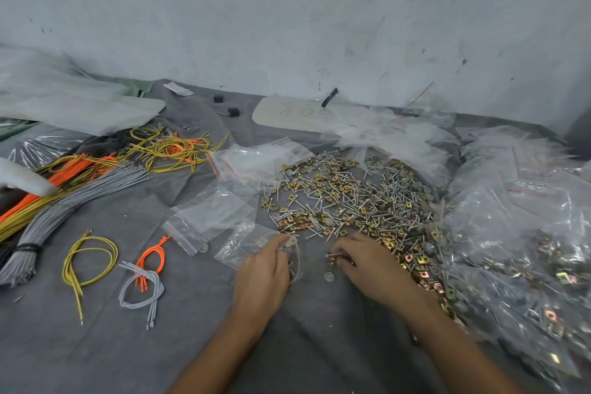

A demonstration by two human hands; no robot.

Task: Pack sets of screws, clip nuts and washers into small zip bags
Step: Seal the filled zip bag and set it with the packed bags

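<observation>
Forearms come in bare from the bottom edge, and I follow them up to the 2 hands. The left hand (pixel 265 269) has its fingers curled and pinches the mouth of a small clear zip bag (pixel 240 242), which lies crumpled on the tabletop (pixel 134 349) under its grey cloth. The right hand (pixel 367 265) is curled too: thumb and fingertips pinch a screw (pixel 335 255) at the near edge of the loose pile (pixel 351 198) of screws, brass-coloured clip nuts and grey washers. Whether it holds more than 1 piece I cannot tell. A single washer (pixel 328 276) lies alone on the cloth between the hands, just below the pinched screw.

Empty zip bags (pixel 217 205) with red seal lines are strewn left of the pile, just beyond the left hand. Filled bags (pixel 527 233) heap up along the right side, touching the pile.

Well to the left I see a tied bundle of grey wires (pixel 64 201), and nearer me 3 small loops — a yellow loop (pixel 86 262), an orange loop (pixel 153 257) and a grey loop (pixel 144 288) — the last 2 overlapping. Behind it all stands a scuffed pale wall (pixel 287 9).
</observation>
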